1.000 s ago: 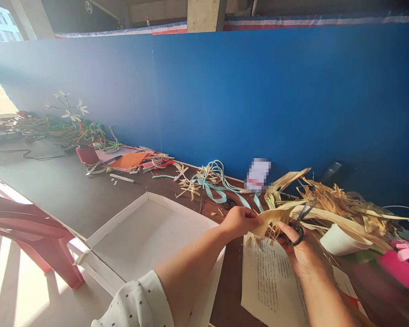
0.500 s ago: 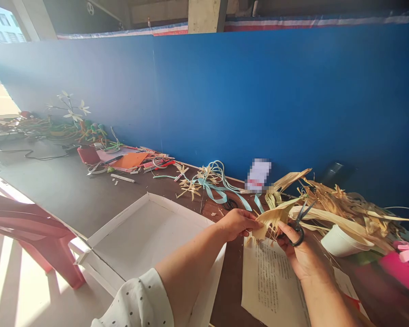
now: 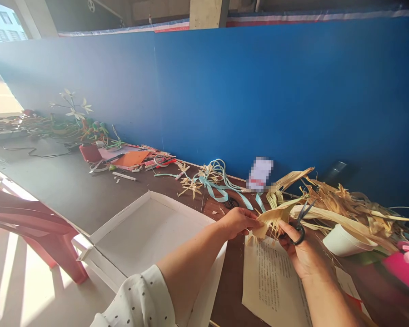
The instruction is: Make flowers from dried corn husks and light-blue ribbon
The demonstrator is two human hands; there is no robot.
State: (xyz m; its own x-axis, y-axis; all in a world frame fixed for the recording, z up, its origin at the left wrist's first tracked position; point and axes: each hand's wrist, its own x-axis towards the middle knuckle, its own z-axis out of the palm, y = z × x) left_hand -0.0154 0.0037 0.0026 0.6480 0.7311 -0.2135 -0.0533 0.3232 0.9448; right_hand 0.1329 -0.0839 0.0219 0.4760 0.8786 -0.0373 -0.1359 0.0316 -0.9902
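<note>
My left hand (image 3: 237, 223) pinches the near edge of a pale dried corn husk (image 3: 274, 219) with frayed lower strips. Black-handled scissors (image 3: 301, 217) stay in my right hand (image 3: 301, 256), their blades pointing up and away to the right. The thumb and fingers of that hand also press against the husk's right side. Under both hands lies a printed sheet (image 3: 271, 286). Just beyond and to the right spreads a heap of dried husks (image 3: 352, 204), with long strips hanging over a white cup (image 3: 348, 241).
A shallow white cardboard tray (image 3: 117, 270) lies left of my hands. Husk flowers (image 3: 192, 187) and a light-blue ribbon (image 3: 218, 194) rest behind it. Orange paper (image 3: 132, 159) sits farther left. A blue partition (image 3: 259, 91) borders the table; a pink chair (image 3: 41, 236) stands left.
The view has shifted slightly. Both hands keep nearly the same pose, with the husk and scissors still held; nothing else has visibly moved.
</note>
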